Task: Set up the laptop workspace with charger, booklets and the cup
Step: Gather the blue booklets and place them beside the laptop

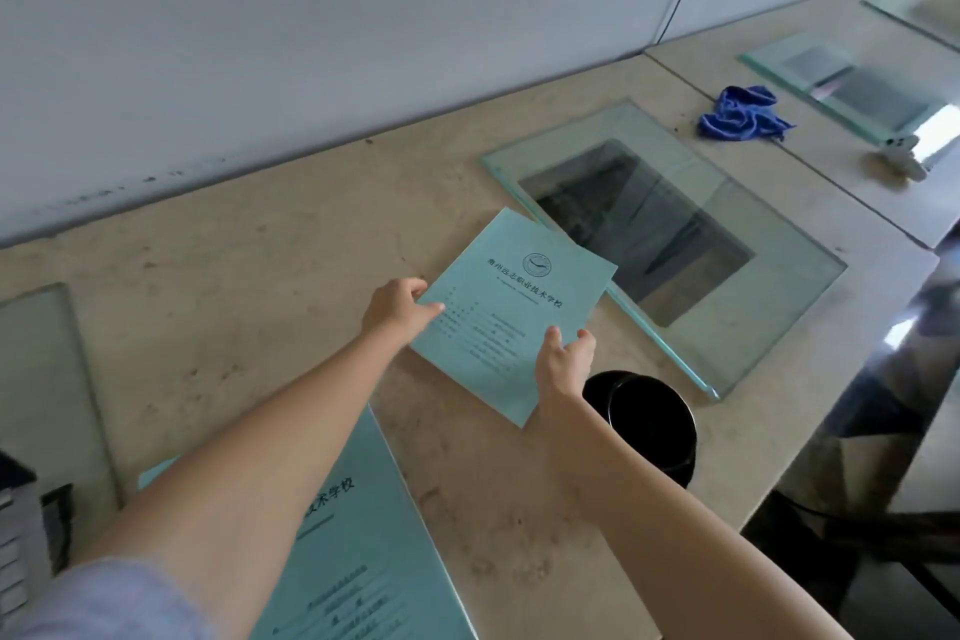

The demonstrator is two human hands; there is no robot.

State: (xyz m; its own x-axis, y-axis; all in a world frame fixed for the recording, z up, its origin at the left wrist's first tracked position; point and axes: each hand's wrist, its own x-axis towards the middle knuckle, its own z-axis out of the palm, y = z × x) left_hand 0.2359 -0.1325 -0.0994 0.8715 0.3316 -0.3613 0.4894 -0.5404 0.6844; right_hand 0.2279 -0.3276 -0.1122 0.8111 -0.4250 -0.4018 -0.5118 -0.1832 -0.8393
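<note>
Left hand (397,309) pinches the left edge of a green booklet (514,312) with the thumb on top, and the right hand (563,369) grips its near right edge with curled fingers, so the booklet sits between both hands over the desk (234,286); whether it touches the surface I cannot tell. Beyond the right hand lies a large glass pane (727,276), with the booklet's far corner over its edge, and under the left forearm lies a second green booklet (374,577). Just beside the right wrist stands a black cup (654,426), and well beyond the right hand lies a crumpled blue cloth (740,114).
</note>
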